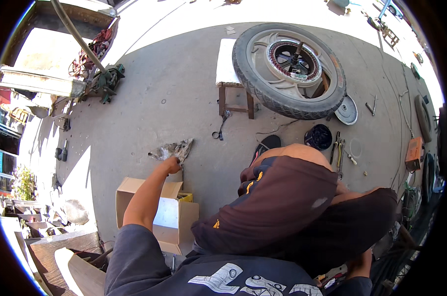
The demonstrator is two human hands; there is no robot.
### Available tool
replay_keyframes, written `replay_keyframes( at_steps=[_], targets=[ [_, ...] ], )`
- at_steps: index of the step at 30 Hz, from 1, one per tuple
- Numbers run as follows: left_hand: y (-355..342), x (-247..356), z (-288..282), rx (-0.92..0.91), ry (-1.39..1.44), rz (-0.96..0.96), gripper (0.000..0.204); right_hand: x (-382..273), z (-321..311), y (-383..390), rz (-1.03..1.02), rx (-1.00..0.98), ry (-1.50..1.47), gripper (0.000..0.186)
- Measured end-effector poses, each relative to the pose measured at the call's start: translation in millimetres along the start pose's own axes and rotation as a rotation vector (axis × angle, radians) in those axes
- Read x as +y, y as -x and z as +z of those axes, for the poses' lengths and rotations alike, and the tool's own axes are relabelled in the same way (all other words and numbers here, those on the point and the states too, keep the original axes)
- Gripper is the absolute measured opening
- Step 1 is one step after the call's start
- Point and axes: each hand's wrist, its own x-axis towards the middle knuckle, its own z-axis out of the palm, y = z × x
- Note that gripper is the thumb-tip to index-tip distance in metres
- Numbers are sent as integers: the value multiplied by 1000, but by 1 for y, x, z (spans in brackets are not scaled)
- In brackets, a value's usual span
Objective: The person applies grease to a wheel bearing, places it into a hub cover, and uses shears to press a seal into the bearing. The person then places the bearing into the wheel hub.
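Observation:
My left arm reaches forward over an open cardboard box [186, 228]. At its end my left hand [172, 166] is closed at the near edge of a dirty, crumpled rag [170, 150], which it grips just above the concrete floor. The fingers are partly turned away. My right forearm [362, 264] goes down beside my bent leg at the lower right, and the hand itself is hidden. A wheel with a tyre [255, 91] and a hub motor with exposed windings lies flat ahead of me, beside a small stool [227, 66].
Right of my foot stand a dark tub [318, 137], pliers [336, 148] and a round metal cover [347, 110]. An orange box [414, 154] and a spare tyre [423, 117] lie far right. A green metal vise-like device [105, 84] is at the upper left.

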Motion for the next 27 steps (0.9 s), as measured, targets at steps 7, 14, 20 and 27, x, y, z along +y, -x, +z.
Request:
replay_keyframes(
  at_steps=[7, 14, 20, 27],
  targets=[
    [-35, -27, 22, 261, -36, 132, 17, 7, -15, -15, 21, -6, 109, 39],
    [80, 109, -68, 85, 289, 425, 18, 35, -48, -53, -164, 273, 107, 24],
    [177, 283, -129, 64, 562, 929, 20, -25, -43, -9, -294, 712, 46, 31],
    [266, 446, -145, 23, 527, 1363, 36, -132, -45, 80, -814, 754, 42, 29]
  ],
)
